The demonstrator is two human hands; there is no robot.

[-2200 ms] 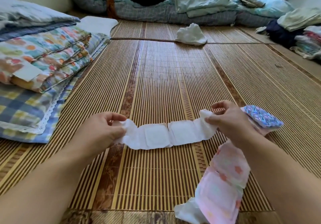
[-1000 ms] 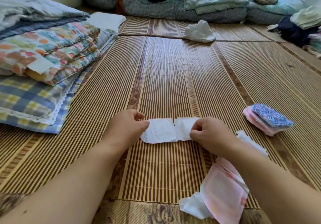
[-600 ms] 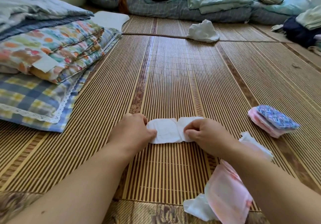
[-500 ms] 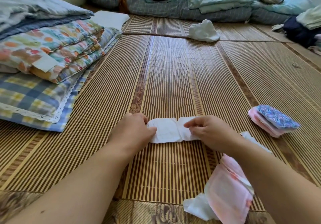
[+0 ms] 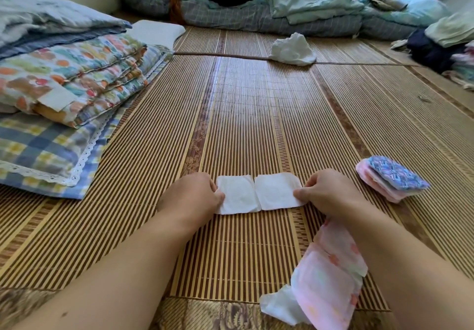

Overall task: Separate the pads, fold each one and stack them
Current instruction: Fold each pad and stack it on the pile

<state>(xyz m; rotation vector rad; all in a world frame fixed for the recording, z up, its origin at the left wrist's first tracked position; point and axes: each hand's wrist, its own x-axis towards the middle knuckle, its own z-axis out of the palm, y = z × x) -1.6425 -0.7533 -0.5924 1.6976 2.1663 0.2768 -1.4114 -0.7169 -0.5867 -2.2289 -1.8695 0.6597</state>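
A white pad lies flat on the bamboo mat, showing two square panels with a crease between them. My left hand presses on its left end and my right hand pinches its right edge. Both outer ends of the pad are hidden under my hands. A stack of folded pads, pink below and blue-patterned on top, sits on the mat to the right. An unfolded pink floral pad lies under my right forearm near the mat's front edge.
Folded quilts and a checked pillow are piled at the left. A crumpled white cloth lies far ahead on the mat. Bedding and clothes line the back, with more clothes at the right.
The long white pad was held stretched above the mat; its ends were tucked in and it now rests on the mat. My right hand slid right, uncovering the right panel.
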